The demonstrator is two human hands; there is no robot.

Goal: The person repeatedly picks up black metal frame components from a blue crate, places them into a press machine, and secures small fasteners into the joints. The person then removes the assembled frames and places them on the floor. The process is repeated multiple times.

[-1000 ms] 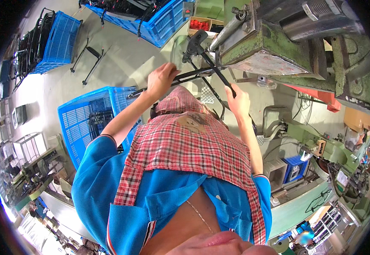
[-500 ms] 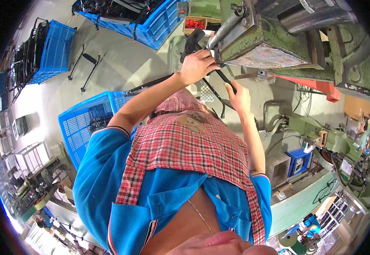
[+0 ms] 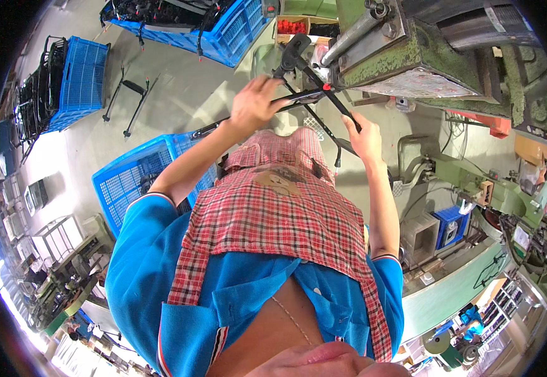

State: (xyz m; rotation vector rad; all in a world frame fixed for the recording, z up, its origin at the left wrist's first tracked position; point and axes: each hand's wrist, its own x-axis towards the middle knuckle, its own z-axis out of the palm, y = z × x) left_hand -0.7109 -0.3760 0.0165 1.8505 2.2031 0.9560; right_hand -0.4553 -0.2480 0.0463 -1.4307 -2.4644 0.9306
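A black tubular metal frame with crossing bars is in front of me beside the green machine. My right hand is closed around the lower end of one slanting bar, its thumb along the tube. My left hand is over another black bar, fingers stretched and thumb apart; whether it touches that bar is unclear. A small red piece shows where two bars cross. A bulky black fitting tops the frame. Part of the bar is hidden under my left hand.
The green press-like machine stands close at the right, with a metal cylinder projecting. A box of red parts lies behind the frame. Blue crates with black frames stand at left, another blue crate near my left elbow. A loose black frame lies on the floor.
My left hand has moved left, away from the bars' crossing, and its fingers have spread. The red piece at the crossing now shows. My right hand stays on its bar, slightly farther right.
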